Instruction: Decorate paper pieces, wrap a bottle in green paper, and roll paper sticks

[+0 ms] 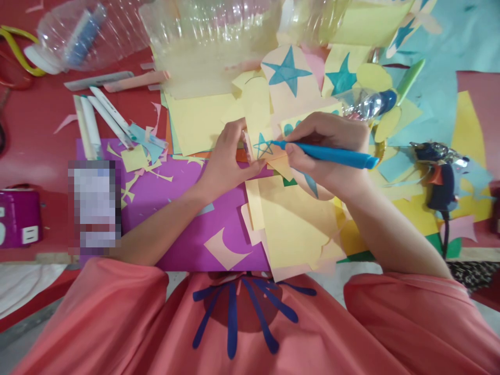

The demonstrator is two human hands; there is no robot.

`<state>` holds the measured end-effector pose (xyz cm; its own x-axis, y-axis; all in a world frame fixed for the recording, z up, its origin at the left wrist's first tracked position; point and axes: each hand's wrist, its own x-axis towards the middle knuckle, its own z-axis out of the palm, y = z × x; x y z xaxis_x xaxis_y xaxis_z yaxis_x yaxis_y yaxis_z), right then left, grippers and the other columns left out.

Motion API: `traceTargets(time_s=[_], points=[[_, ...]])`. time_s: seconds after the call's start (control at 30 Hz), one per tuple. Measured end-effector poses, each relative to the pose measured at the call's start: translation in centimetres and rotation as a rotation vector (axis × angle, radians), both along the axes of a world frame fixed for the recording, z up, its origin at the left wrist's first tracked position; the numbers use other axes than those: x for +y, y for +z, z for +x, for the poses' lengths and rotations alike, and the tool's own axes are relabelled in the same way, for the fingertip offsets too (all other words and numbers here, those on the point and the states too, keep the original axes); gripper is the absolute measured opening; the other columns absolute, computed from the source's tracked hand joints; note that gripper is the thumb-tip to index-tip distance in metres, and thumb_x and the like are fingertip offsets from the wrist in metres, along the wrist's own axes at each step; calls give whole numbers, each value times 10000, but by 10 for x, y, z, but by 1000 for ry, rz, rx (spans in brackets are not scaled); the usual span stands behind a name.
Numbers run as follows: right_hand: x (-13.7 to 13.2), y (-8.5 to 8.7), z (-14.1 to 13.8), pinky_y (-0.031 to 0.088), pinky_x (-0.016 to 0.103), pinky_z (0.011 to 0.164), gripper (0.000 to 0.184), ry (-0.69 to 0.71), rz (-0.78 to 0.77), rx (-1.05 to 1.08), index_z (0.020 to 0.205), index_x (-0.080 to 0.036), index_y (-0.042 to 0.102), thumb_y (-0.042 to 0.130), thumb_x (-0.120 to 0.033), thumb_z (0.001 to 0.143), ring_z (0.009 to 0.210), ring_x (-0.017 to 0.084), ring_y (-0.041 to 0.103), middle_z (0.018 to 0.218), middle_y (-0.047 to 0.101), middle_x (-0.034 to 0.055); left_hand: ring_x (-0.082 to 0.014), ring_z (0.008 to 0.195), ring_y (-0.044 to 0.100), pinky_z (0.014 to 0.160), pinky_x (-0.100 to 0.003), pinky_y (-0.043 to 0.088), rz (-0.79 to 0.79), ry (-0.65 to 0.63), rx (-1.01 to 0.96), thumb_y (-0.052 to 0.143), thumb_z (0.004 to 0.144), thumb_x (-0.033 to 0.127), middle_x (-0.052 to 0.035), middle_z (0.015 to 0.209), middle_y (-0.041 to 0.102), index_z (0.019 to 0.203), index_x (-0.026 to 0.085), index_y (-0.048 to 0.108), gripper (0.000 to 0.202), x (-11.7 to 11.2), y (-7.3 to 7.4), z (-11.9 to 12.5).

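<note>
- The right hand (328, 143) is clamped around a blue marker (332, 154), its tip resting on a small yellow paper piece (263, 148) near the middle of the red table (39, 140)
- The left hand (228, 161) presses that piece flat with fingers together, gripping nothing; it lies on the top edge of a purple sheet (187, 208)
- A blue star outline (262, 146) is already on the piece; it appears unfilled, so by my judgement the colouring is left
- Two filled blue stars (287, 70) (342, 77) sit on paper shapes toward the far edge, seemingly finished
- Other markers (99, 120) lie toward the far left; clear plastic bottles (94, 34) stand along the far edge; a glue gun (441, 177) rests at the right edge among paper scraps; a blank yellow sheet (292, 219) lies at the near edge
</note>
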<state>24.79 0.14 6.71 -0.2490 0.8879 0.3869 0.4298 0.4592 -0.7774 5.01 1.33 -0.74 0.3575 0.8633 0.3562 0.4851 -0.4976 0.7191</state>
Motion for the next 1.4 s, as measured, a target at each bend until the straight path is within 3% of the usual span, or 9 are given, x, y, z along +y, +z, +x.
traceTargets(time_s=[0.33, 0.67, 0.93, 1.13, 1.4], points=[[0, 3, -1, 488, 291, 493, 144, 8, -26, -33, 651, -238, 630, 661, -278, 785, 518, 123, 560, 622, 649, 1, -257, 930, 561, 797, -486, 523, 31, -16, -64, 593, 786, 683, -56, 1005, 538, 1219, 340, 393, 587, 2, -4, 0], [0, 0, 1, 472, 291, 488, 107, -1, 11, -35, 681, -252, 643, 653, -245, 788, 525, 124, 556, 626, 637, -12, -255, 998, 578, 869, -455, 505, -26, 0, -2, 598, 815, 641, -66, 1056, 543, 1216, 273, 378, 587, -1, 2, 1], [-1, 2, -1, 467, 297, 481, 124, -15, 9, -19, 675, -254, 622, 654, -259, 795, 516, 124, 543, 627, 631, -10, -255, 948, 570, 824, -479, 521, 32, -2, -52, 604, 771, 697, -61, 1022, 543, 1204, 309, 386, 622, 4, -10, 0], [-4, 4, -6, 501, 288, 542, 51, 116, 54, -53, 783, -244, 650, 653, -200, 810, 593, 117, 588, 726, 680, -8, -223, 948, 577, 844, -439, 524, 5, -33, -4, 541, 863, 635, -13, 906, 578, 1218, 309, 381, 508, 3, -1, -1], [-4, 2, -6, 553, 337, 639, 22, 164, -26, -115, 838, -277, 636, 636, -293, 854, 685, 156, 631, 784, 680, 8, -244, 990, 590, 844, -456, 507, -7, -51, -2, 514, 869, 654, -9, 875, 604, 1248, 288, 364, 547, 2, 0, -1]])
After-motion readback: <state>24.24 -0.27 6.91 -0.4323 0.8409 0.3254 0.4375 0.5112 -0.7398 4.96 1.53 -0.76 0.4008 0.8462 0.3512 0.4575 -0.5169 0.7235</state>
